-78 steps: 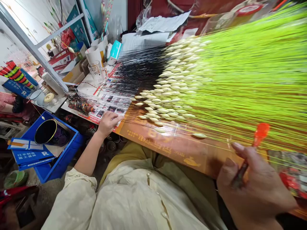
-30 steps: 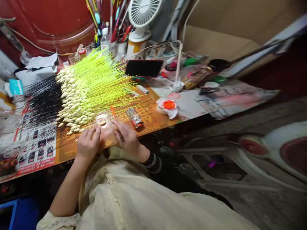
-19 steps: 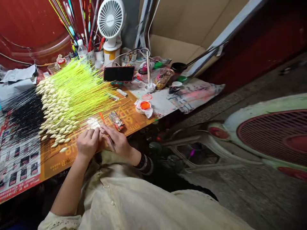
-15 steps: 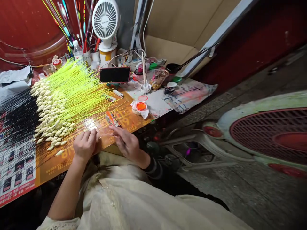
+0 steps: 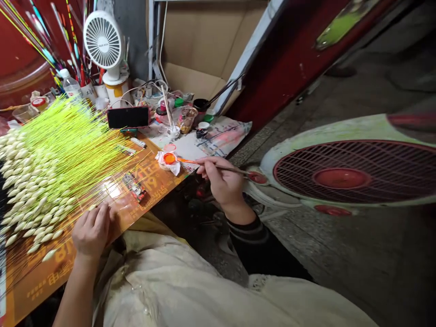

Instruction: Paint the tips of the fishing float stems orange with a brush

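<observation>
My right hand (image 5: 223,181) is closed on a thin paintbrush (image 5: 218,166). The brush's orange-coated tip reaches to the rim of a small pot of orange paint (image 5: 169,158), which has white tissue (image 5: 175,168) around it. At the table's near edge my left hand (image 5: 91,229) is closed, fingers curled inward; what it pinches, if anything, is too thin to make out. Left of it lies a big spread of fishing floats (image 5: 34,181) with pale oval bodies and bright yellow stems. A small paint-smeared block (image 5: 134,186) rests on the tabletop between my hands.
Behind the floats stand a white fan (image 5: 104,45), a plastic bottle (image 5: 70,84) and a propped phone (image 5: 128,117). Paint jars (image 5: 186,119) crowd the back right of the table (image 5: 163,188). A large standing fan (image 5: 340,177) is to the right, beyond the table edge.
My right hand has moved away from my left, carrying the brush right to the paint pot. My left hand stays closed by the table edge. The view has turned right.
</observation>
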A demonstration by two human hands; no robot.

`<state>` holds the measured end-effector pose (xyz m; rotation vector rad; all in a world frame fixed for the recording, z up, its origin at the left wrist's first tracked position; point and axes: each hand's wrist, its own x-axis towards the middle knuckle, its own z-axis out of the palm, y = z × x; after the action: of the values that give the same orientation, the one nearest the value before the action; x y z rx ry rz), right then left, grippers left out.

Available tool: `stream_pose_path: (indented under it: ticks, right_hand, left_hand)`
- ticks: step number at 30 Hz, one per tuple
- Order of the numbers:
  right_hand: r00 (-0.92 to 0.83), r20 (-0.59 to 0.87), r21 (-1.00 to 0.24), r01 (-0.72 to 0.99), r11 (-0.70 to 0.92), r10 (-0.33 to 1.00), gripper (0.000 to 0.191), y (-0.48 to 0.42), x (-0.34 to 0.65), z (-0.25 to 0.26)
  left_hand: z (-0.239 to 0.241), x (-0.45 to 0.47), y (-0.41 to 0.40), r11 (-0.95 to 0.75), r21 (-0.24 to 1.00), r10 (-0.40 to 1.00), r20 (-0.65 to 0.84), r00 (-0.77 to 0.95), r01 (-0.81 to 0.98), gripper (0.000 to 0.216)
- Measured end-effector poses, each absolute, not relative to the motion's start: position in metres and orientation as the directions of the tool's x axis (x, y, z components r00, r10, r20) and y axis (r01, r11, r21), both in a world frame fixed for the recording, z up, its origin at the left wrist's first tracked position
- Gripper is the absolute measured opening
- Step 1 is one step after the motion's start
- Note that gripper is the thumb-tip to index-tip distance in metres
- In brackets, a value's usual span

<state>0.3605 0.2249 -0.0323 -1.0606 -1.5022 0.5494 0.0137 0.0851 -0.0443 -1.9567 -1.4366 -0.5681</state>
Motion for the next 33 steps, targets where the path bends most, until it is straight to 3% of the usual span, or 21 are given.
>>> stream_pose_path:
  ticks: [8,16,33]
  right_hand:
    - [-0.103,0.526,-0.744,0.425,0.515,0.844,0.030,0.266,0.345,-0.028]
    - [-0.158,0.524,-0.709,0.464,0.531,0.837,0.028,0.282,0.335,-0.040]
    - [-0.135,0.542,-0.710,0.455,0.538,0.830,0.023,0.259,0.344,-0.043]
  left_hand:
    - [-0.043,0.016,0.088,-0.189,-0.256,0.675,0.667,0.315,0.948,0.032]
    - [-0.043,0.016,0.087,-0.195,-0.239,0.684,0.662,0.306,0.951,0.032]
    - [-0.042,0.017,0.089,-0.201,-0.266,0.657,0.677,0.331,0.943,0.032]
